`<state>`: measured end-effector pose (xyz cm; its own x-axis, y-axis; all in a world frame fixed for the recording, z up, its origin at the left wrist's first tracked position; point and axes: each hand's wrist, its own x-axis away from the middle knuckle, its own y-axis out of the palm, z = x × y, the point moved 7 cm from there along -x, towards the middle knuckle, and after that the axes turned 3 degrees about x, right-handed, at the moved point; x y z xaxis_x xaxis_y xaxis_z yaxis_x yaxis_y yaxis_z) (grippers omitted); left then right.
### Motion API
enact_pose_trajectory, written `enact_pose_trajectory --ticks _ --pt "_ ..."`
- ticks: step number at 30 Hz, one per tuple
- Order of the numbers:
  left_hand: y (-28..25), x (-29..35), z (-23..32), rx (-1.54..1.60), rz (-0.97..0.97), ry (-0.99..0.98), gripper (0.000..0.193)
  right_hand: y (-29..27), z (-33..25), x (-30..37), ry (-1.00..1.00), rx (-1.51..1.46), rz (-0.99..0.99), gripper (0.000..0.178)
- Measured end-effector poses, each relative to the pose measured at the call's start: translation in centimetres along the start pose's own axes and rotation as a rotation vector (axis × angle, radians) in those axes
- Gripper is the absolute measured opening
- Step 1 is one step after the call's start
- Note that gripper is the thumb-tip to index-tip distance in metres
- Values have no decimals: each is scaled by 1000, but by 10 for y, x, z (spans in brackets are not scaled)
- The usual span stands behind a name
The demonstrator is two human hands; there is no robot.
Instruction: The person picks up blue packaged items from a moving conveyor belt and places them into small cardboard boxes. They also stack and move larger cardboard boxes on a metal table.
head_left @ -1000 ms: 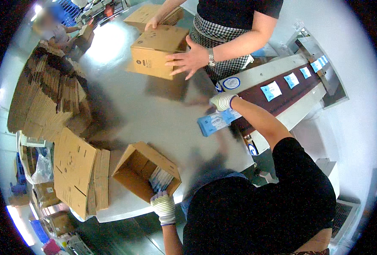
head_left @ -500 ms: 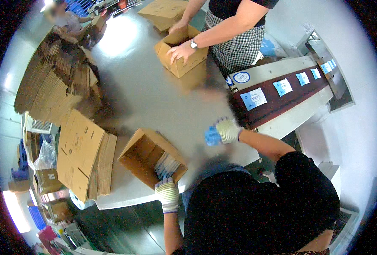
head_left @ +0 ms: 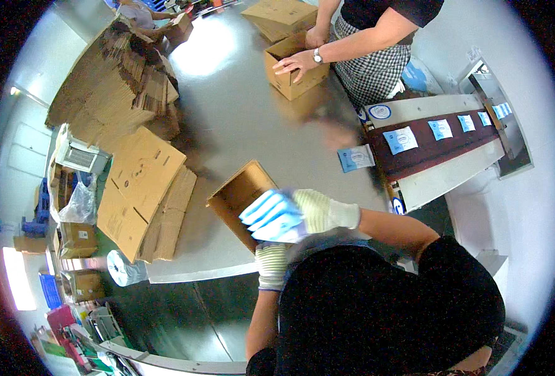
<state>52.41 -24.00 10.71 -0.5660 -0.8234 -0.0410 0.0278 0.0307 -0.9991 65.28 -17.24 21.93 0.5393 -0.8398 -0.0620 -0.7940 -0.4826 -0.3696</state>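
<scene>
Holding a fan of blue-and-white packets point(head_left: 271, 216) in the right hand point(head_left: 318, 212) — over the open carton point(head_left: 237, 195) to its left. Resting the left hand point(head_left: 271, 266) at the carton's near edge — cannot tell whether gripping.

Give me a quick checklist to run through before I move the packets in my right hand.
1. Right hand has the blue-and-white packets: ok, held in a fanned bunch.
2. Cardboard box open: ok, its mouth is uncovered by flaps, though the packets hide part of it.
3. Left hand gripping the box: cannot tell; it is at the near edge, fingertips hidden.
4. Room inside the box: cannot tell; the held packets block the view.
5. Conveyor belt end free of packets: not ok, a loose packet lies there.
6. Co-worker's hands away from your box: ok, they are at another carton.
</scene>
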Motion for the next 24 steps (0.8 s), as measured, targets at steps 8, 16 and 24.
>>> enact_pose_trajectory --ticks 8,16,24 --pt "-2 13 16 -90 90 80 11 103 97 -75 78 1238 -148 41" --pt "-11 6 4 -9 -51 -11 13 99 40 -27 -100 888 -177 47" --pt "3 3 -7 60 79 -1 23 63 32 44 -124 565 35 39"
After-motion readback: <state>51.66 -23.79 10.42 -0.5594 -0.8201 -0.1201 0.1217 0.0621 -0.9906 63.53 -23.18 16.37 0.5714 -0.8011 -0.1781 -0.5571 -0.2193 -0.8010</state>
